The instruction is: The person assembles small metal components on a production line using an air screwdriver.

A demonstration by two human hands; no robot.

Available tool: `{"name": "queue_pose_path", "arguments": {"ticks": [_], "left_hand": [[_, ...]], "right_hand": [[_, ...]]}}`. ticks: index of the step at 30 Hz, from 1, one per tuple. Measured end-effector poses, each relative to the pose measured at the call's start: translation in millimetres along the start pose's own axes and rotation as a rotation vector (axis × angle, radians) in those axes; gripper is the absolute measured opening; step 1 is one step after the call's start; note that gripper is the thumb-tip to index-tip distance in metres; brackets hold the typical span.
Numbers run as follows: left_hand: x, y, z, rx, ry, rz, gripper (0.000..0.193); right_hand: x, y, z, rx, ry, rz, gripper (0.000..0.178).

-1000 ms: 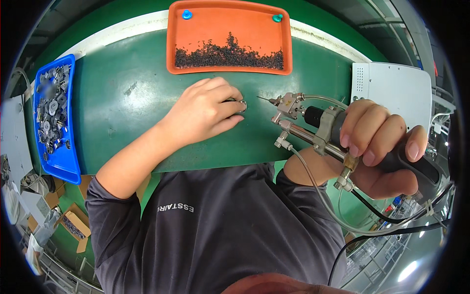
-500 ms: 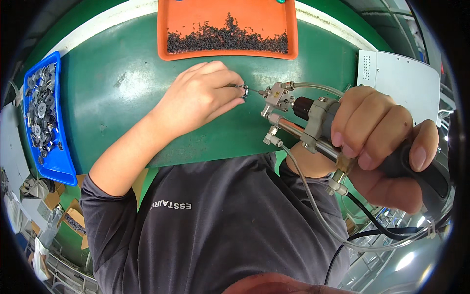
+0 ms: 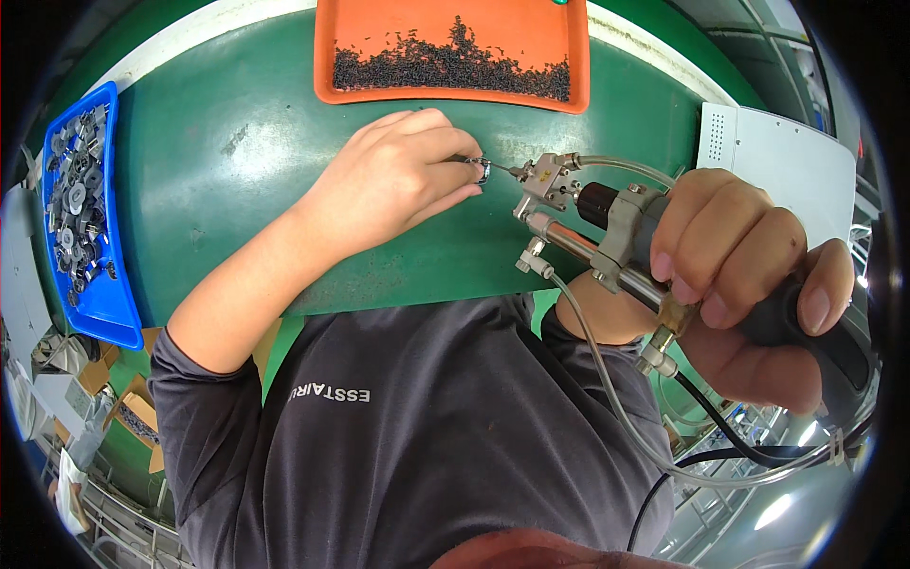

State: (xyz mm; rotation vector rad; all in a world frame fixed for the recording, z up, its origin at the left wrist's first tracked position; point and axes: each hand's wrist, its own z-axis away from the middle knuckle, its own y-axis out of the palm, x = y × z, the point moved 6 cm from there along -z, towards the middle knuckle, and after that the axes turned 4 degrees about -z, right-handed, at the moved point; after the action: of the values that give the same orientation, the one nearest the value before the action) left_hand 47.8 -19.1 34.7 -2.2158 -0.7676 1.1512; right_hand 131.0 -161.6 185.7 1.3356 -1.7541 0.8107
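My left hand (image 3: 403, 185) is closed, pinching a small dark, shiny part (image 3: 484, 172) between fingertips and thumb above the green bench. Most of that part is hidden by the fingers. My right hand (image 3: 749, 275) wraps round the dark grip of a dispensing gun (image 3: 567, 237) with a metal valve body and tube. Its thin needle (image 3: 503, 169) points left and reaches the small part; whether the tip touches it I cannot tell.
An orange tray (image 3: 379, 24) of tiny black pieces lies at the far side of the green bench (image 3: 237, 133). At far left, a blue tray (image 3: 115, 190) holds grey and metal parts. A pale box (image 3: 787, 171) stands right. A clear hose (image 3: 607, 398) hangs from the gun.
The whole view has shifted slightly, the trays sitting a little higher. Both hands, the small part and the gun keep nearly the same positions relative to each other.
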Motion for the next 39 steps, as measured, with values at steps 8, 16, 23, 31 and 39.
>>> {"name": "queue_pose_path", "arguments": {"ticks": [8,16,23,31,39], "left_hand": [[0.9,3.9,2.9,0.015,-0.025,-0.030,0.014],[-0.3,1.9,2.7,0.002,-0.011,-0.026,0.014],[0.9,0.9,1.7,-0.008,0.006,-0.004,0.016],[-2.3,2.6,-0.8,-0.008,0.037,-0.013,0.015],[-5.9,-3.1,6.2,-0.004,0.029,-0.013,0.015]], "right_hand": [[-2.1,2.0,8.4,-0.060,-0.019,-0.008,0.049],[-1.9,1.4,10.7,-0.122,-0.049,-0.011,0.048],[-6.0,-2.3,8.3,-0.171,-0.066,-0.017,0.047],[-12.2,2.6,-8.5,-0.158,-0.036,-0.027,0.033],[22.9,-5.2,17.8,-0.320,-0.194,-0.053,0.044]]}}
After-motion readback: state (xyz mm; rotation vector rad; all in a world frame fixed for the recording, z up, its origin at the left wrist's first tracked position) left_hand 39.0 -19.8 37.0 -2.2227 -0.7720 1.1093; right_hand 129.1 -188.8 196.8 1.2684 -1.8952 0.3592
